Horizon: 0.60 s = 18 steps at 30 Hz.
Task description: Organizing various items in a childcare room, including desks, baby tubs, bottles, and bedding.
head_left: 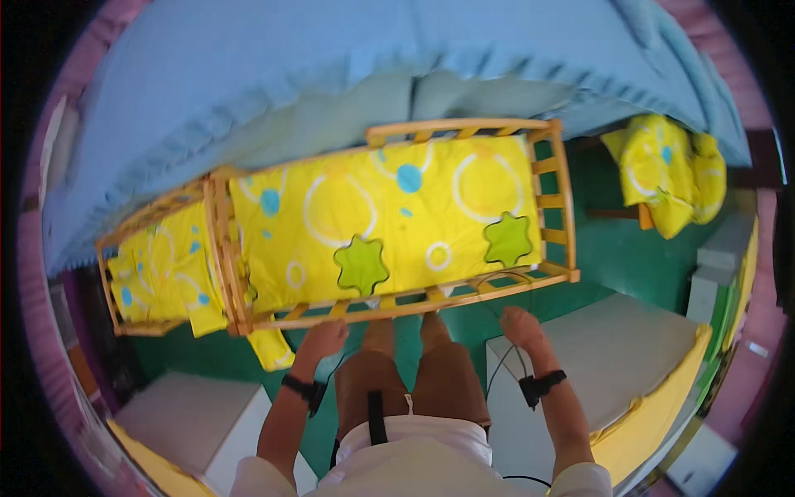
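Observation:
My left hand [325, 338] is curled closed just at the near rail of a wooden cot; whether it touches the rail I cannot tell. Nothing shows in it. To the right, my right hand [520, 325] forms a fist below the same rail, apart from it in the picture, also with nothing showing. In front of me the cot [566, 207] has slatted ends. A yellow quilt [389, 203] with white rings, blue dots and green star shapes covers its base, spread almost flat. Dark bands with cables circle both my wrists.
A second cot [106, 286] with rumpled yellow bedding [161, 269] adjoins at the left. Blue frilled covers [273, 74] drape over furniture behind. Yellow bedding [662, 174] is heaped at the far right. Grey-topped units [609, 356] [186, 414] flank me on the green floor [613, 257].

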Each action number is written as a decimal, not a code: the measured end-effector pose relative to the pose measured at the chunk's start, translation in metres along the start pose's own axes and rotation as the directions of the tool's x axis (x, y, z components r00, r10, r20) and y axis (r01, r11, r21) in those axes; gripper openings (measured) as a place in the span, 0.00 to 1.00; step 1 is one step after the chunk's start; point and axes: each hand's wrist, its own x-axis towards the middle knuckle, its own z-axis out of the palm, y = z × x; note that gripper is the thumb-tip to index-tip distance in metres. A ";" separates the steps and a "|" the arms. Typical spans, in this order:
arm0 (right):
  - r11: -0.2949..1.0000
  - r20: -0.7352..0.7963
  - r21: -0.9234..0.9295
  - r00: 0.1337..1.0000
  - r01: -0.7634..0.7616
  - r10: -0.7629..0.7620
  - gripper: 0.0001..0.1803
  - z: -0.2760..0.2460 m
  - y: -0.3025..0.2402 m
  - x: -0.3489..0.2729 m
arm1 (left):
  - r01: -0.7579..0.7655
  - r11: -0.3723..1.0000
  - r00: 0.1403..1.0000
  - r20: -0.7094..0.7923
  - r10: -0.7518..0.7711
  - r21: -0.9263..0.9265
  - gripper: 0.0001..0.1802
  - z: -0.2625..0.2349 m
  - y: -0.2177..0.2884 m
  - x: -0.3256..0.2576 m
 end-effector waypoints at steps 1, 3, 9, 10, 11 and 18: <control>0.999 -0.043 0.016 0.998 -0.035 0.036 0.10 -0.008 0.010 -0.014 | -0.031 0.999 0.999 0.021 0.031 -0.022 0.12 -0.001 0.004 -0.011; 0.997 -0.036 0.064 0.999 -0.038 0.041 0.10 -0.013 0.023 -0.067 | -0.052 0.998 0.996 0.068 0.049 0.047 0.11 0.002 0.009 -0.041; 0.986 -0.074 0.152 0.993 -0.075 0.087 0.12 -0.019 0.071 -0.185 | -0.166 0.950 0.976 0.180 0.121 0.263 0.11 -0.002 0.076 -0.038; 0.987 -0.059 0.151 0.996 -0.055 0.065 0.13 -0.016 0.078 -0.202 | -0.165 0.954 0.982 0.130 0.136 0.250 0.11 0.000 0.090 -0.029; 0.981 -0.075 0.177 0.993 -0.082 0.096 0.13 -0.008 0.085 -0.222 | -0.167 0.957 0.985 0.082 0.152 0.236 0.11 0.003 0.106 -0.019; 0.810 -0.160 0.510 0.894 -0.288 0.419 0.15 0.034 0.104 -0.344 | -0.369 0.856 0.924 0.241 0.297 0.361 0.12 0.036 0.270 0.028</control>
